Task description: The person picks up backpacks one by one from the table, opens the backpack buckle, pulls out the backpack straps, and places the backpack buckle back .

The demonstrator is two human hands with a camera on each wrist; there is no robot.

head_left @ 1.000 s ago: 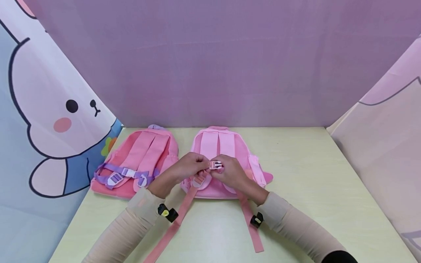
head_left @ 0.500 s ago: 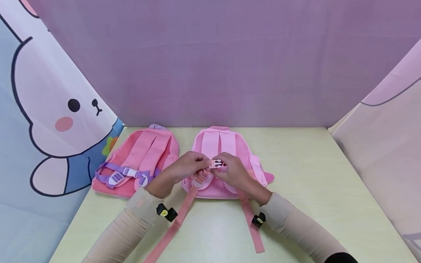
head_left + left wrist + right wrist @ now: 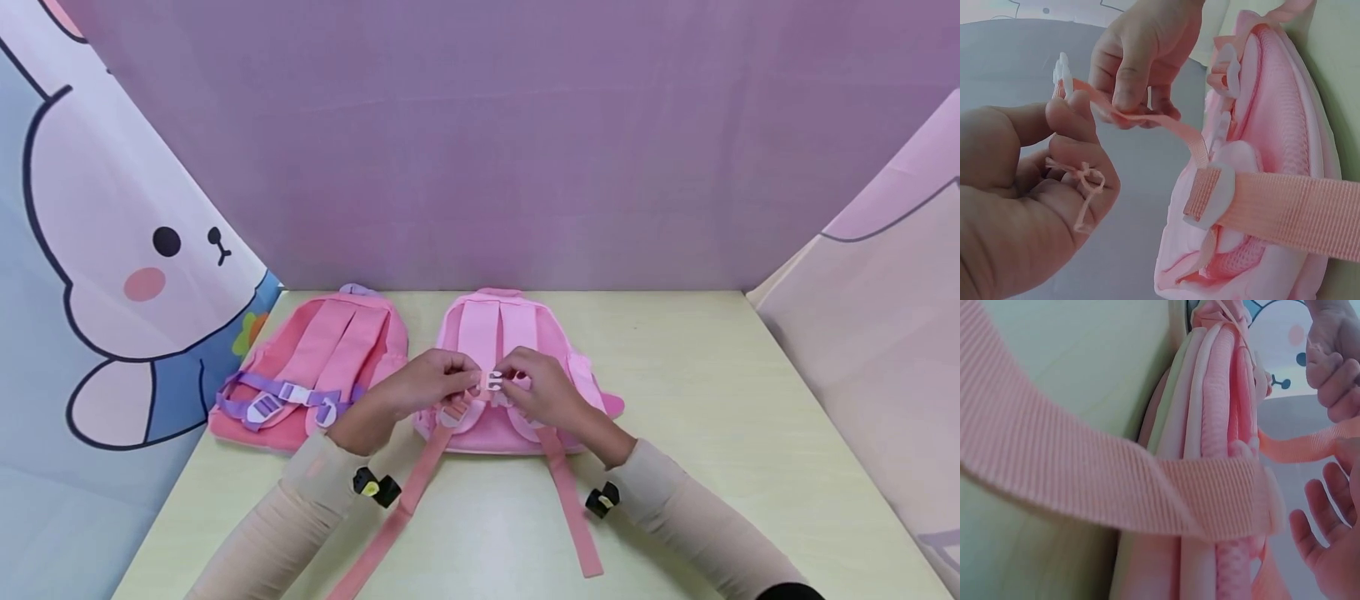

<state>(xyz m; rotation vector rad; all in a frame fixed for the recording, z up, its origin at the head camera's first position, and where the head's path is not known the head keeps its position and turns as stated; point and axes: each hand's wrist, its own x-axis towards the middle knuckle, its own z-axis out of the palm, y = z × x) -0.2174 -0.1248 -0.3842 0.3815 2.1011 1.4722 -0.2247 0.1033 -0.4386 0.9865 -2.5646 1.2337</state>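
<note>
A light pink backpack (image 3: 480,325) lies back side up on the table. My left hand (image 3: 431,382) pinches the base of a white pronged buckle half (image 3: 493,380), where its orange strap joins it. In the left wrist view that strap (image 3: 1179,130) runs from the buckle past the right fingers down to a white strap adjuster (image 3: 1219,190). My right hand (image 3: 551,390) pinches the strap between thumb and forefinger, its other fingers loosely spread. A thin knotted thread (image 3: 1090,181) hangs across my left fingers.
A darker pink backpack (image 3: 330,321) with a fastened purple strap (image 3: 255,379) lies to the left. Two loose orange straps (image 3: 390,537) trail toward the near table edge (image 3: 675,333). A purple backdrop (image 3: 495,150) stands behind.
My right hand has shifted slightly right and opened a small gap from the buckle. The buckle prongs have turned a little; my left hand keeps nearly the same place.
</note>
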